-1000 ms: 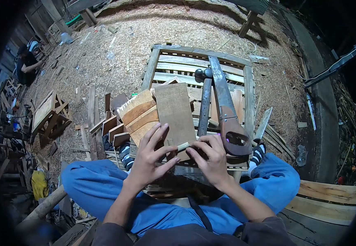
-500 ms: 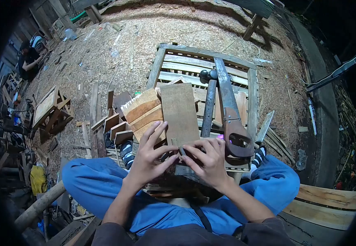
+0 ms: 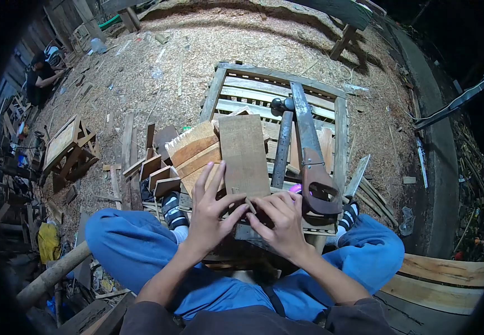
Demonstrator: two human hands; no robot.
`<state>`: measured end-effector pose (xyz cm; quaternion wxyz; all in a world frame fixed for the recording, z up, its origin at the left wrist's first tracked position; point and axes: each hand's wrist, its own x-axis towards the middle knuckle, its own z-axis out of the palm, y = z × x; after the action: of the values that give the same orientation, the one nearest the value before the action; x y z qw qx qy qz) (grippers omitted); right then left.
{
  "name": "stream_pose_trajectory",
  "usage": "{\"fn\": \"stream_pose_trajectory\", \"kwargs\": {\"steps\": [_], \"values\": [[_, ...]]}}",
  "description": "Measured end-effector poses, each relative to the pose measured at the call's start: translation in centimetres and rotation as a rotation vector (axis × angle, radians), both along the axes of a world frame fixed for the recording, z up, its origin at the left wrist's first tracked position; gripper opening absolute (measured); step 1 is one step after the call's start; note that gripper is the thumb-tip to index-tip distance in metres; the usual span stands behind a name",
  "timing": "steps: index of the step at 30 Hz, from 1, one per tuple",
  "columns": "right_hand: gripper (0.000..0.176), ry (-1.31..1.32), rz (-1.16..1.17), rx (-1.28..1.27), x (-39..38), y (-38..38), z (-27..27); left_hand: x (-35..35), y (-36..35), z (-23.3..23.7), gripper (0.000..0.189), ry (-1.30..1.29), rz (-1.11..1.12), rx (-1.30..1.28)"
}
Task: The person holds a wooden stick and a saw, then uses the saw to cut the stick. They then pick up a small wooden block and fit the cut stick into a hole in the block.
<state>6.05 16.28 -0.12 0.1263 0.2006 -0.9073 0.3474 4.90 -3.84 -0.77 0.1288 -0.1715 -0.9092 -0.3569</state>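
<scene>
A brown wooden board (image 3: 243,151) lies lengthwise in front of me. Both hands meet over its near end at a small, dark sliver-like wooden piece (image 3: 251,205). My left hand (image 3: 211,204) pinches this piece between thumb and forefinger, while its other fingers stretch along the board's left edge. My right hand (image 3: 281,215) is closed on the piece's other side, fingers bent and thumb pressed in. The fingertips hide much of the piece. Under the board's left side rests a lighter wooden block (image 3: 194,149) with a ragged edge.
A handsaw (image 3: 309,137) and a hammer (image 3: 283,139) lie to the right on a slatted wooden frame (image 3: 278,70). Small boards (image 3: 158,174) stand at the left. Farther left is a wooden stool (image 3: 66,148). A person (image 3: 41,81) sits at the far left. Shavings cover the ground.
The small wooden piece has turned slightly between my fingertips, and my hands have drawn a little closer together. The board, saw and hammer keep their places.
</scene>
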Motion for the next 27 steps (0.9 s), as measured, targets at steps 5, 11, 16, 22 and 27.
{"fn": "stream_pose_trajectory", "kwargs": {"steps": [5,11,16,22,27], "values": [[0.027,-0.094,-0.048,-0.229,0.3,0.2,-0.4,0.3,0.7,0.5,0.025,0.006,0.038,0.141],[0.026,-0.178,-0.087,-0.375,0.9,-0.1,0.1,0.7,1.0,0.3,0.024,0.004,-0.032,0.243],[0.026,-0.162,-0.086,-0.393,1.0,-0.1,-0.1,0.7,1.6,0.6,0.023,0.004,-0.072,0.312],[0.029,-0.166,-0.075,-0.356,1.0,0.3,-0.8,0.2,1.8,0.5,0.023,0.024,-0.130,0.239],[0.038,-0.082,-0.032,-0.142,0.2,1.2,-0.1,-0.1,1.5,0.0,0.022,0.054,-0.084,0.248]]}}
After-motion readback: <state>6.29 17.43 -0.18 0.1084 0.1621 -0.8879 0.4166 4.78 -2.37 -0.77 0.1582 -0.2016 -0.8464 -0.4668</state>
